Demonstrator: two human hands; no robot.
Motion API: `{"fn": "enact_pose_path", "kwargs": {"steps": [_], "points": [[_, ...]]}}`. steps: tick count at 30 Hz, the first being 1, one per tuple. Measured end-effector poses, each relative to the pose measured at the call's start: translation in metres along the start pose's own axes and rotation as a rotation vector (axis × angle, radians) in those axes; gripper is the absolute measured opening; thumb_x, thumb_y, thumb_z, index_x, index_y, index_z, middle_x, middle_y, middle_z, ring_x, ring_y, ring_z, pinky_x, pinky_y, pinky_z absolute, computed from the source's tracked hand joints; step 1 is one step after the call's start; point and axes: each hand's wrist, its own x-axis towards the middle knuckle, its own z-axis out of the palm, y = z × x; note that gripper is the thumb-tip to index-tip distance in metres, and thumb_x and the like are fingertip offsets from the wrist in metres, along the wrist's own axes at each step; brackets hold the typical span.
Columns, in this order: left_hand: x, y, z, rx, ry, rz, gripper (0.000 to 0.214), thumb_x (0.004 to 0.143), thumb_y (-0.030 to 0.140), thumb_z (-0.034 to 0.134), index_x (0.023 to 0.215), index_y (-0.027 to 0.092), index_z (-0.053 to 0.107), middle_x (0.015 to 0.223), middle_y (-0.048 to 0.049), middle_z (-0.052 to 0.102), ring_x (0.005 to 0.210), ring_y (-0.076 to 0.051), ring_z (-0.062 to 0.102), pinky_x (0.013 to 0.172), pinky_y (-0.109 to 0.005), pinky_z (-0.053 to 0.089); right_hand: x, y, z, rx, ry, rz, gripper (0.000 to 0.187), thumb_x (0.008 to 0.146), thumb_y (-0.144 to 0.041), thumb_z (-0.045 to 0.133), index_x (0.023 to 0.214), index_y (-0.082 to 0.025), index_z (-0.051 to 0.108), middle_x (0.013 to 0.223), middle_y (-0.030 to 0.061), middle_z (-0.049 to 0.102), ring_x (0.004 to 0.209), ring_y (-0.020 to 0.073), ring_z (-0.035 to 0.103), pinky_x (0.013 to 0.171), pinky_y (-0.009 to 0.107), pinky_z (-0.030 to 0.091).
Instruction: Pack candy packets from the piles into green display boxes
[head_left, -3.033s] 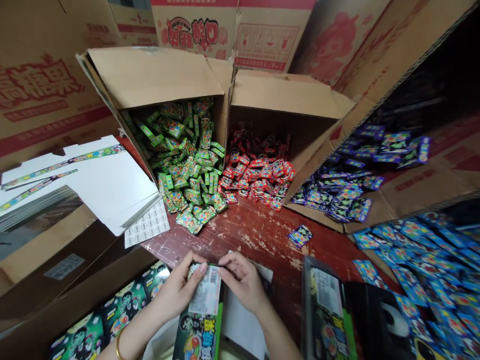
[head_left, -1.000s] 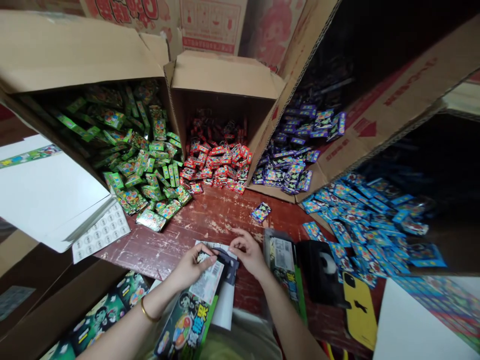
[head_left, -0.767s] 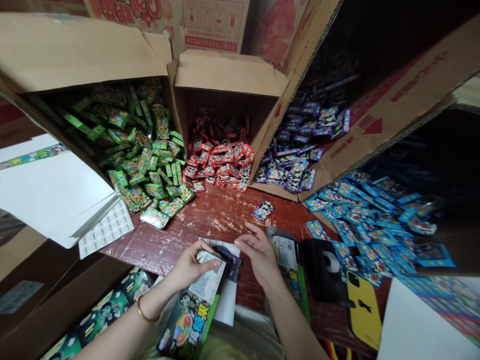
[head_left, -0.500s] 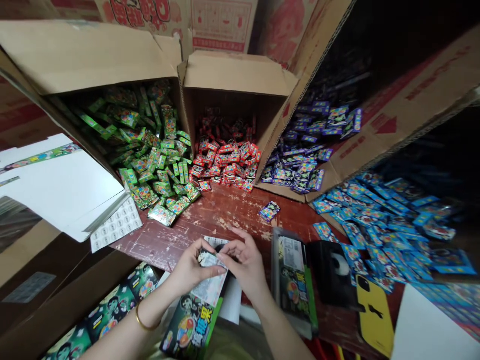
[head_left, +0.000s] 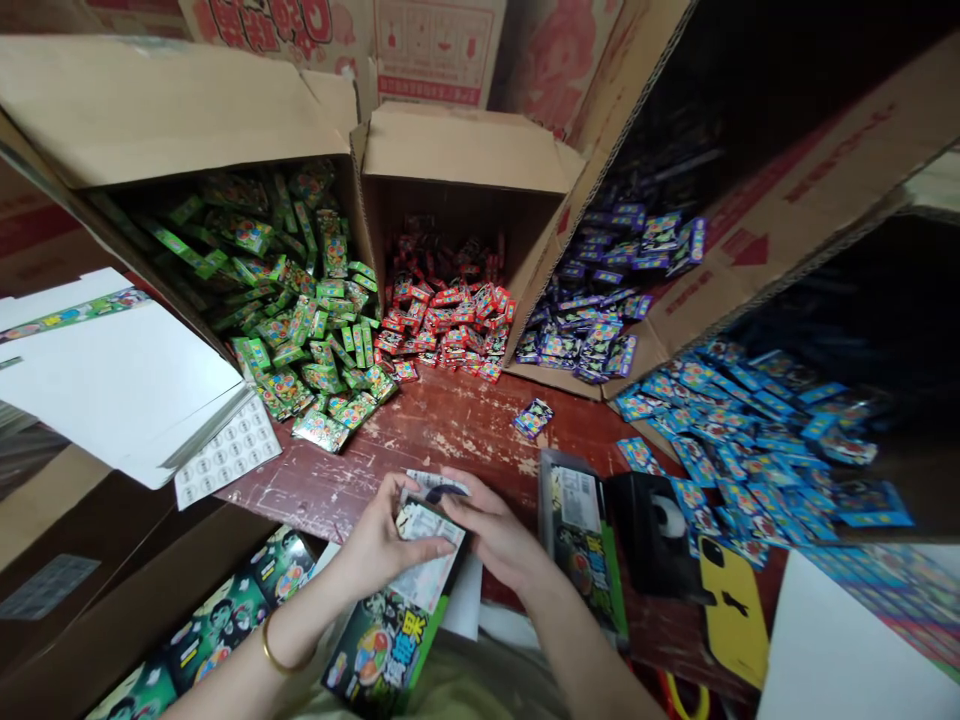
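A black and green candy box (head_left: 379, 645) with colourful printing and a pale label lies slanted in front of my body. My left hand (head_left: 371, 550) grips its far end from the left, with the thumb across the label. Closed on the same end from the right is my right hand (head_left: 499, 535), its thumb at the box's top edge. A dark curved gap shows between the hands; what is inside it I cannot make out. Under the box, a white sheet (head_left: 466, 605) sticks out. To the right stands a similar box (head_left: 585, 550) in a clear sleeve.
Cartons spill green packets (head_left: 319, 350), red packets (head_left: 450, 325), purple packets (head_left: 592, 335) and blue packets (head_left: 750, 450). One purple packet (head_left: 533, 419) lies alone on the red table (head_left: 457, 425). A black tape dispenser (head_left: 652, 540), yellow phone (head_left: 733, 610), white cards (head_left: 112, 370) and sticker sheet (head_left: 229, 455) surround the workspace.
My right hand's fingers, raised and spread before, have come down and closed around the box's far end. My left hand keeps its hold. The view has shifted slightly.
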Motion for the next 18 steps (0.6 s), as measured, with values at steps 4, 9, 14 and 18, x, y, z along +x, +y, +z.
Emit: {"fn": "enact_pose_path", "kwargs": {"steps": [4, 9, 14, 18], "points": [[-0.014, 0.015, -0.026, -0.050, -0.328, -0.270, 0.036, 0.059, 0.037, 0.084, 0.085, 0.020, 0.066, 0.081, -0.0037, 0.070, 0.073, -0.022, 0.063, 0.068, -0.033, 0.051, 0.006, -0.014, -0.025, -0.201, 0.150, -0.206, 0.068, 0.063, -0.035, 0.086, 0.122, -0.022, 0.055, 0.078, 0.0017, 0.069, 0.069, 0.0237, 0.066, 0.060, 0.032, 0.052], [-0.023, 0.009, -0.043, -0.529, -0.035, -0.126, 0.067, 0.052, 0.061, 0.082, 0.105, 0.022, 0.069, 0.101, -0.0126, 0.072, 0.101, -0.034, 0.066, 0.086, -0.046, 0.051, -0.003, -0.016, -0.046, -0.170, 0.445, -0.527, 0.060, 0.076, -0.051, 0.075, 0.126, -0.025, 0.054, 0.101, 0.0095, 0.069, 0.088, 0.0290, 0.066, 0.068, 0.039, 0.056], [0.003, 0.006, -0.022, -0.590, 0.555, 0.076, 0.049, 0.068, 0.042, 0.080, 0.108, 0.024, 0.057, 0.095, -0.0035, 0.074, 0.085, -0.022, 0.070, 0.081, -0.034, 0.055, -0.031, 0.028, -0.017, -0.103, 0.266, -0.474, 0.086, 0.077, -0.054, 0.074, 0.144, -0.028, 0.028, 0.107, 0.0146, 0.068, 0.090, 0.0333, 0.067, 0.074, 0.047, 0.057], [0.005, 0.009, -0.006, -0.345, 0.513, 0.162, 0.075, 0.070, 0.031, 0.080, 0.129, 0.030, 0.034, 0.100, -0.0010, 0.072, 0.088, -0.019, 0.069, 0.081, -0.029, 0.054, -0.047, 0.017, 0.011, -0.280, 0.332, -0.641, 0.070, 0.086, -0.049, 0.067, 0.142, -0.030, 0.030, 0.115, 0.0134, 0.064, 0.101, 0.0334, 0.063, 0.093, 0.054, 0.048]]}}
